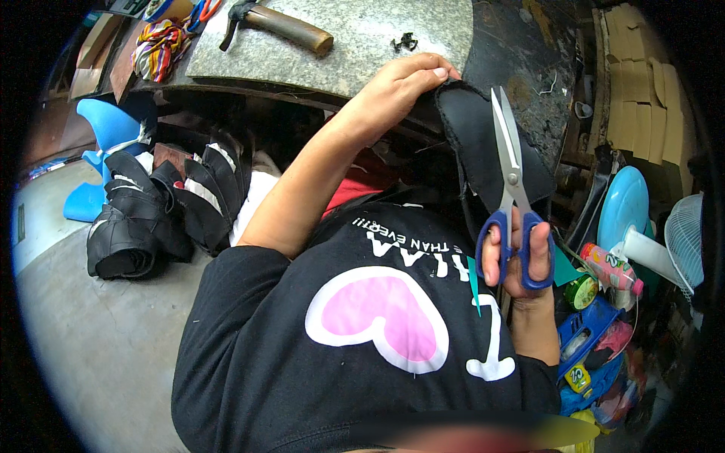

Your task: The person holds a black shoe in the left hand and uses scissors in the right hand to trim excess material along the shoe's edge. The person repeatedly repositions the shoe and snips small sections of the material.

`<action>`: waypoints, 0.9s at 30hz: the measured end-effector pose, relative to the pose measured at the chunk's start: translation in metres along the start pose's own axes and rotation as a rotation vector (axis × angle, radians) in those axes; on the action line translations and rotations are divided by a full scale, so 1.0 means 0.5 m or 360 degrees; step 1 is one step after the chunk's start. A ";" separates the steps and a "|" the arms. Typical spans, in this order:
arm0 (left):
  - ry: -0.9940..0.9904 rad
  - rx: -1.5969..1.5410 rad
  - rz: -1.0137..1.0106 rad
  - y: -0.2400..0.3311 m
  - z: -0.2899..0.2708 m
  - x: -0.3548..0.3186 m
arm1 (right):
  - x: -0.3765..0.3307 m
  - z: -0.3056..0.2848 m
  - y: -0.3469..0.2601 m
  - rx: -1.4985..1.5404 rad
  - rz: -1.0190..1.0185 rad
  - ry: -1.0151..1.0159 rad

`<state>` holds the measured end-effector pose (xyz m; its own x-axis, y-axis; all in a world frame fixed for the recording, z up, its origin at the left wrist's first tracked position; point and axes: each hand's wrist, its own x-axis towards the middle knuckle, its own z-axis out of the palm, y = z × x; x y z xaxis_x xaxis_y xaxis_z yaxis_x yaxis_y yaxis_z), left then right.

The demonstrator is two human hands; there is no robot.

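A black, leather-like piece with a stitched or rough edge hangs over the near edge of the worktable. My left hand pinches its upper left corner, fingers closed on the edge. In my right hand is a pair of scissors with blue handles, fingers through the loops. Its metal blades point away from me and are slightly parted. They lie over the black piece in this view; whether they touch it I cannot tell. Part of the piece is hidden behind the scissors and my right hand.
On the stone slab lie a wooden-handled hammer and small black scraps. Bundled black pieces sit at left near a blue plastic seat. A fan and a pink bottle are at right.
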<state>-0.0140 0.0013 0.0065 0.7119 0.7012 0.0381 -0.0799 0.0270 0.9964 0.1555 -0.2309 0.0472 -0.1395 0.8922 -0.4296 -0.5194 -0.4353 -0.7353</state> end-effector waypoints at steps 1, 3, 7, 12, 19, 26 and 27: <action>-0.0004 0.0022 0.0003 0.000 0.001 -0.001 | -0.007 -0.003 -0.004 0.0093 0.0030 -0.0008; -0.0013 0.0083 0.0023 0.002 0.000 -0.001 | -0.013 -0.007 -0.007 0.0149 0.0100 -0.0008; -0.0030 0.0173 0.0066 0.003 -0.001 0.000 | -0.018 -0.008 -0.008 0.0161 0.0177 0.0030; -0.0021 0.0147 0.0070 0.001 0.001 0.001 | -0.007 -0.002 -0.003 0.0126 0.0158 0.0056; -0.0063 0.0226 0.0113 0.003 0.003 0.002 | 0.022 0.014 0.003 -0.0036 -0.0036 0.0287; 0.0017 0.0186 0.0129 0.003 0.007 0.004 | 0.002 0.010 -0.007 0.0067 -0.0011 0.0133; 0.0019 0.0221 0.0141 0.003 0.007 0.004 | -0.004 0.006 -0.009 0.0139 0.0005 0.0032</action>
<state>-0.0101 0.0002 0.0082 0.6980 0.7049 0.1263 -0.0441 -0.1337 0.9900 0.1554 -0.2305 0.0530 -0.1248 0.8880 -0.4426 -0.5905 -0.4249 -0.6861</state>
